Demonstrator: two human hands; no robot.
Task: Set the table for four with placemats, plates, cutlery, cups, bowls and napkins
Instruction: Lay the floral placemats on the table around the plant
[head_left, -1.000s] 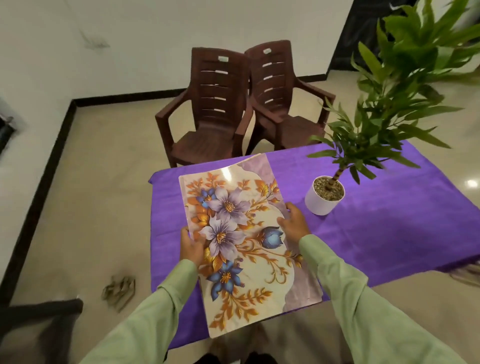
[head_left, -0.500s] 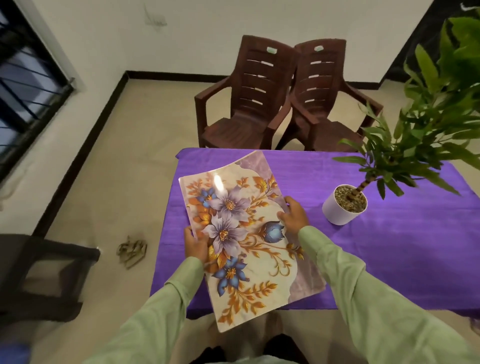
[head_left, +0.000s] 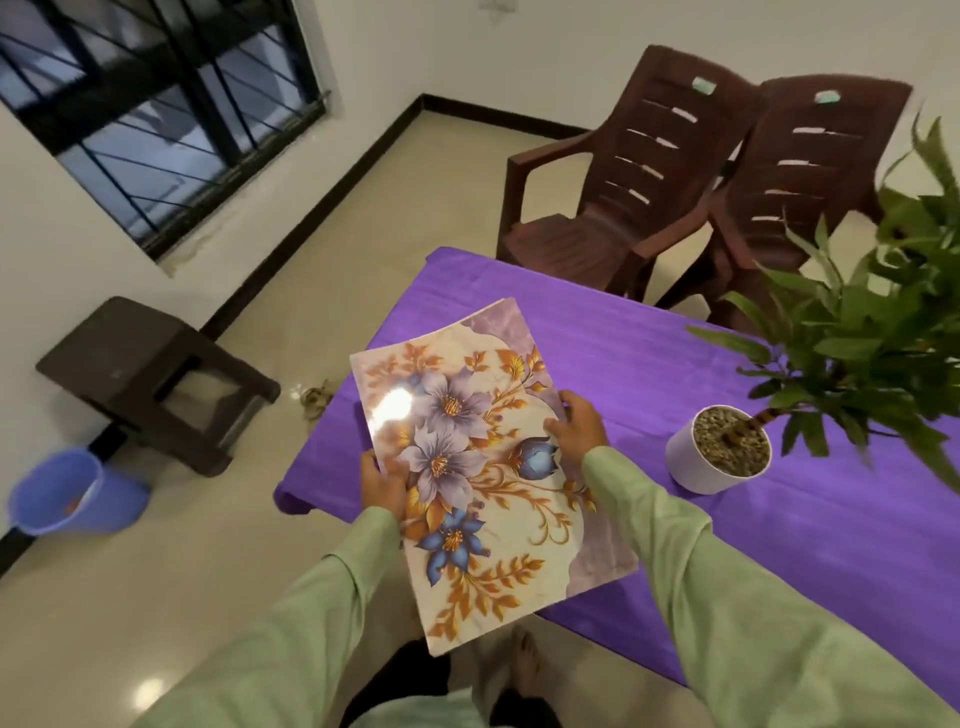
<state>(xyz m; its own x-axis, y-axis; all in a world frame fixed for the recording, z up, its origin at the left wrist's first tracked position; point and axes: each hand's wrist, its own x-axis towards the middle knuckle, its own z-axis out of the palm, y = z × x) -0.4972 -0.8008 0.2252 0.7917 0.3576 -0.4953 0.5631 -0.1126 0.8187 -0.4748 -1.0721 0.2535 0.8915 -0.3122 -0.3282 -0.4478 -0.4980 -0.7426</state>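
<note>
Hands, two of them in pale green sleeves, held one floral placemat (head_left: 467, 467). The left hand (head_left: 383, 483) gripped its left edge, thumb on top and fingers tucked beneath. The right hand (head_left: 576, 427) pinched the right edge, its fingers curled over the rim. Whether a second mat lay under the first I could not tell. The mat sat between the two hands, tilted over the near left corner of the purple-clothed table (head_left: 649, 353), with its near end hanging out past the table's edge above the floor. On the cloth, to the right of the right hand and apart from the mat, stood one white pot (head_left: 691, 467) with a leafy green plant (head_left: 857, 332). Two brown plastic chairs (head_left: 613, 208) stood side by side at the far side. Off to the left on the floor were one dark stool (head_left: 150, 374) and one blue bucket (head_left: 78, 493), below a barred window (head_left: 156, 104).
</note>
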